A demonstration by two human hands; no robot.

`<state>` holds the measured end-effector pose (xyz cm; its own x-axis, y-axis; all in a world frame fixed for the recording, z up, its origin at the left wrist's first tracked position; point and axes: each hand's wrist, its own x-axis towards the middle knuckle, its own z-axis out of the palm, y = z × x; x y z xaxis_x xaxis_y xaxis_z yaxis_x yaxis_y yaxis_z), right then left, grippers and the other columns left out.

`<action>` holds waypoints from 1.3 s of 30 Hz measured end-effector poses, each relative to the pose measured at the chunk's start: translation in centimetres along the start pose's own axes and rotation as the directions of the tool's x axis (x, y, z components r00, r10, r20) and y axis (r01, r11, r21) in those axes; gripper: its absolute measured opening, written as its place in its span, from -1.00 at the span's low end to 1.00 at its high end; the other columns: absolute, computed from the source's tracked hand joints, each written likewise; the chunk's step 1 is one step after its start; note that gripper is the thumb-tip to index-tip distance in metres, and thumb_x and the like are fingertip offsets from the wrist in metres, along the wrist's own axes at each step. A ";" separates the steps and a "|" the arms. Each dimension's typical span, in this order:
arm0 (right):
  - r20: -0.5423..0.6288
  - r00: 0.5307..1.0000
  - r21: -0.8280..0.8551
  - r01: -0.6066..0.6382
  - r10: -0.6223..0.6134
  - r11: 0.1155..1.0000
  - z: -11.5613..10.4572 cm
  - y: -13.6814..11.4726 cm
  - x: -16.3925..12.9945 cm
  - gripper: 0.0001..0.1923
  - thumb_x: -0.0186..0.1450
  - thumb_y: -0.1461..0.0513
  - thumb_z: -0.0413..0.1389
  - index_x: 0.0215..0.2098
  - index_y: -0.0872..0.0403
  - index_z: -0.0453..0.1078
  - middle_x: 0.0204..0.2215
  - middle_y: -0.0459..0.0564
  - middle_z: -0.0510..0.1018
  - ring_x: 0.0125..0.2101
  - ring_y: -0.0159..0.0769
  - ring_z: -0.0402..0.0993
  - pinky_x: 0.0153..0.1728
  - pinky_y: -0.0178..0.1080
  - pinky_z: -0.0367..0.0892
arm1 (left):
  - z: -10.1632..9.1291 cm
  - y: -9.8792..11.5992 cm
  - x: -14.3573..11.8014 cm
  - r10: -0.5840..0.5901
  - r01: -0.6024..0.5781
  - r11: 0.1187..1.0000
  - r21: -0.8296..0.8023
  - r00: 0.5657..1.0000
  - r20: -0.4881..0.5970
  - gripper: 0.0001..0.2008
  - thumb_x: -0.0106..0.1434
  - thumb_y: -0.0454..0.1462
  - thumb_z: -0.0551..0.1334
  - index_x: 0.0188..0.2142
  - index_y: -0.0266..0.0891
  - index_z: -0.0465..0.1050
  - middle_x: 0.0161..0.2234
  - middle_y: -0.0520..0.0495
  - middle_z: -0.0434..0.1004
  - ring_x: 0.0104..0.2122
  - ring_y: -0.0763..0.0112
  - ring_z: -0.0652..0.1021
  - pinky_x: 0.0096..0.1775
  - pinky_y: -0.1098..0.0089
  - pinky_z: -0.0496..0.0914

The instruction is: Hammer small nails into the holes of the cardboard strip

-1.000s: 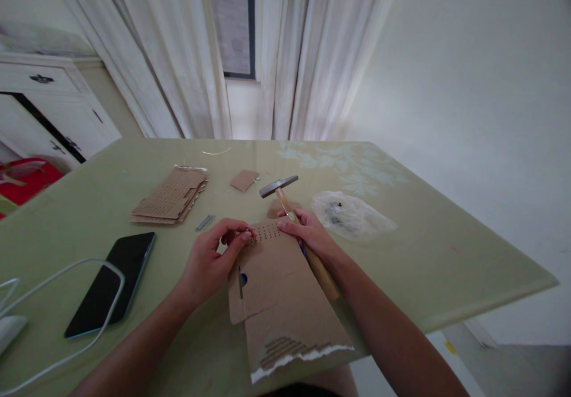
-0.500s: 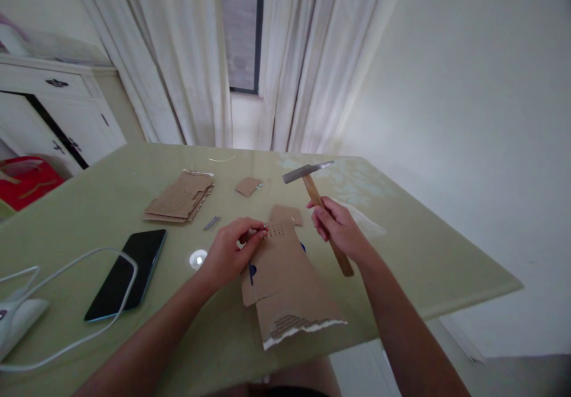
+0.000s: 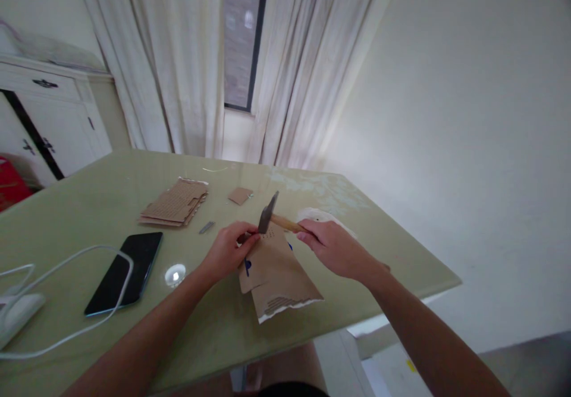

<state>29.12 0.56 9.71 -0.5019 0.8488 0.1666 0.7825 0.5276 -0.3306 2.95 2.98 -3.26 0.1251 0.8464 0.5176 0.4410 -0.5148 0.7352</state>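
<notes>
My right hand (image 3: 335,248) grips the wooden handle of a hammer (image 3: 273,217), whose grey metal head is down at the far edge of a torn brown cardboard piece (image 3: 276,272) with rows of small holes. My left hand (image 3: 228,253) pinches something small against that same edge, right beside the hammer head; a nail there is too small to make out. The cardboard lies flat on the pale green table (image 3: 89,207) in front of me.
A stack of perforated cardboard pieces (image 3: 175,202), a small cardboard scrap (image 3: 240,195) and loose nails (image 3: 206,227) lie further back. A black phone (image 3: 125,272) with a white cable (image 3: 62,266) sits at left. A clear plastic bag (image 3: 321,216) lies behind my right hand. The table edge is close at right.
The hammer rose from resting on the cardboard, then swung down and left onto the spot my left hand pinches. The view shifted rightward.
</notes>
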 end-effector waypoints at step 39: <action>0.038 0.998 0.033 -0.053 0.052 0.998 2.8 0.5 -0.2 -0.71 0.60 0.14 0.01 -0.21 0.01 0.48 -0.31 0.03 0.65 -0.24 -0.08 0.57 -0.23 -0.16 0.22 | -0.2 0.8 -0.6 -0.012 0.014 0.999 -0.034 0.998 0.067 -0.61 0.28 -0.19 0.44 0.08 -0.18 0.55 0.06 -0.18 0.51 -0.09 0.20 0.60 -0.15 0.31 0.56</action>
<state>28.56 0.55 6.92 -0.4745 0.8728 0.1141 0.7952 0.4806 -0.3698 3.03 1.99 -2.88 0.1794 0.8596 0.4784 0.4126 -0.5072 0.7567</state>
